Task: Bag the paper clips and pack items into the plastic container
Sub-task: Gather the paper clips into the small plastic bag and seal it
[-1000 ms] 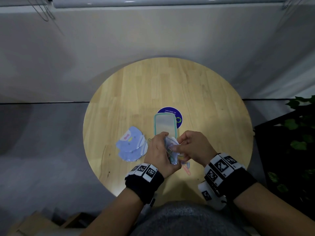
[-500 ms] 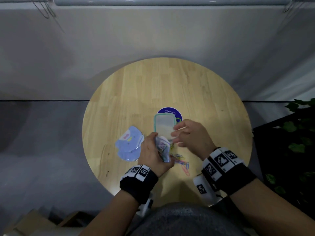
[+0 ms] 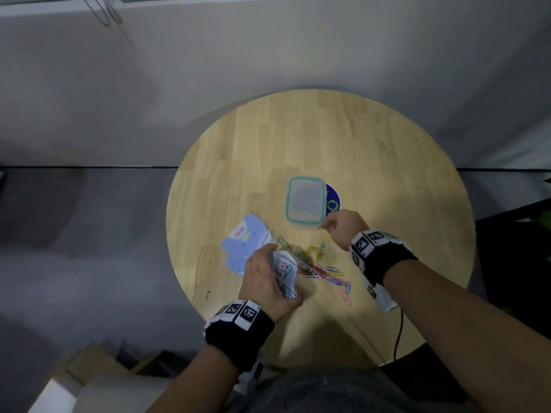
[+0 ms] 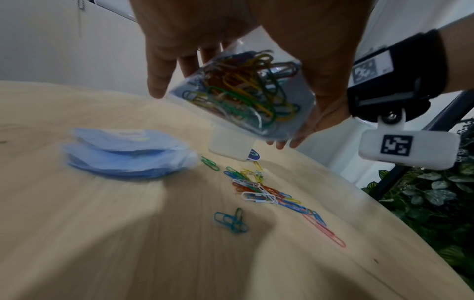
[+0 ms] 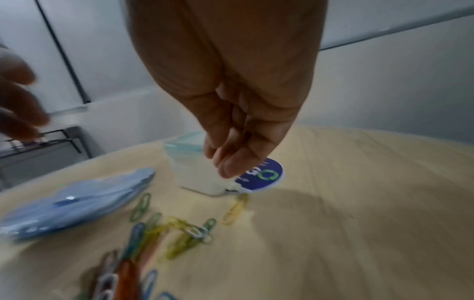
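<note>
Clear plastic bag [image 4: 246, 95]: part-filled with coloured clips, gripped in the curled fingers of the left hand [image 3: 265, 278], held above the table [image 3: 387, 162].
Loose paper clips [image 3: 319, 263]: scattered on the wood between the two hands, just right of the left fingers.
Right hand [image 3: 343, 231]: fingertips pressed together; whether they pinch anything, cannot tell. A second ago it was at the bag mouth; it now sits beside the near corner of the plastic container [image 3: 305, 204], apart from the bag.
Container: lid on, just beyond the right fingertips, over a blue sticker [image 3: 334, 201].
Blue bag stack [image 3: 241, 242]: beyond the left fingers.
Judgement: bagging is interrupted and unfinished; packing not begun.
</note>
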